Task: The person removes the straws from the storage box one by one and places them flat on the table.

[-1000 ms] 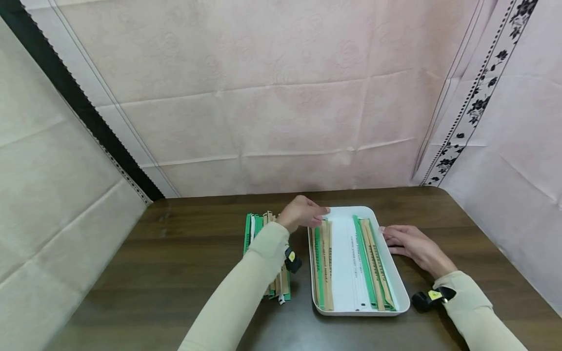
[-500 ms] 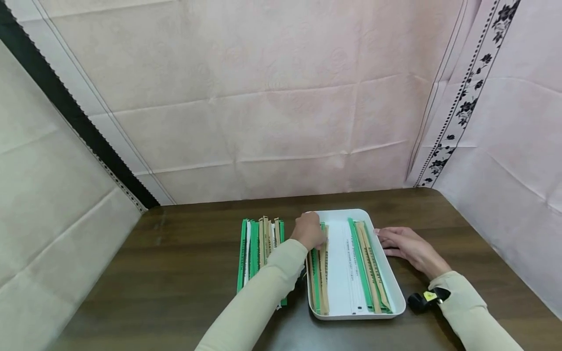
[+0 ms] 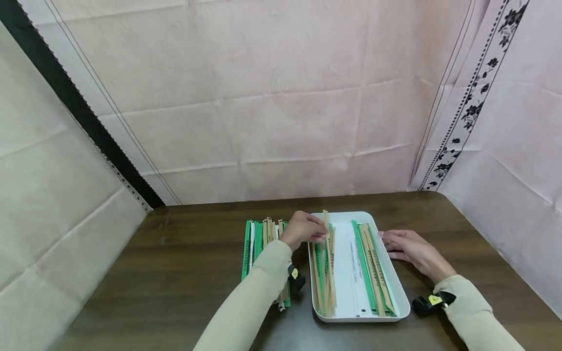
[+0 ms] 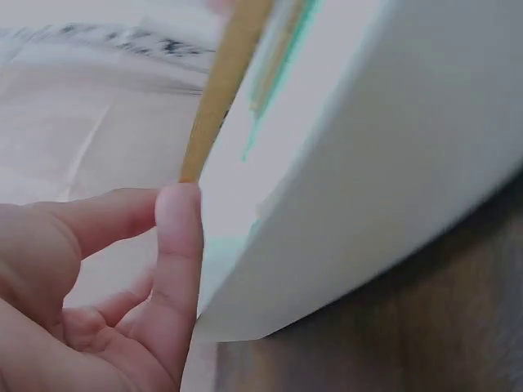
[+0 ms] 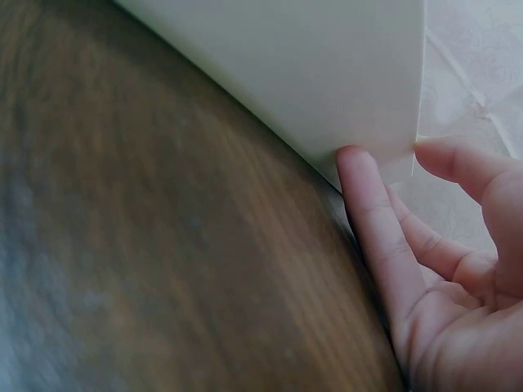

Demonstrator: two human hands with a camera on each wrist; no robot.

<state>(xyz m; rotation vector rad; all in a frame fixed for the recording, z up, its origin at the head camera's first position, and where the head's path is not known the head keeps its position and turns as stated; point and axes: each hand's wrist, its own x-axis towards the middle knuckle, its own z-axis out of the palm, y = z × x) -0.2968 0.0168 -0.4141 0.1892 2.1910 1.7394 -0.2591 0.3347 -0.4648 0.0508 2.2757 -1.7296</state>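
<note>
My left hand [image 3: 305, 228] is above the left far part of a white tray [image 3: 351, 217]. Between thumb and finger it pinches the end of a long, narrow tan paper packet [image 4: 225, 90], which slants down into the tray. Beneath it, tan and green packets [image 3: 318, 280] lie lengthwise along the tray's left side. Another group of green and tan packets [image 3: 373, 268] lies along the right side. Fairly straight fingers of my right hand [image 3: 408, 248] touch the tray's right outer wall [image 5: 327, 73] and rim. What the packets contain is hidden.
Left of the tray, a bundle of green, tan and white packets [image 3: 258, 241] lies on the dark wooden table [image 3: 184, 273], partly behind my left forearm. Pale cloth [image 3: 272, 107] hangs behind the table and at both sides.
My left hand dipped over the tray's left group and has come back slightly left, now pinching a tan packet raised at its far end. The right hand stays at the tray's side.
</note>
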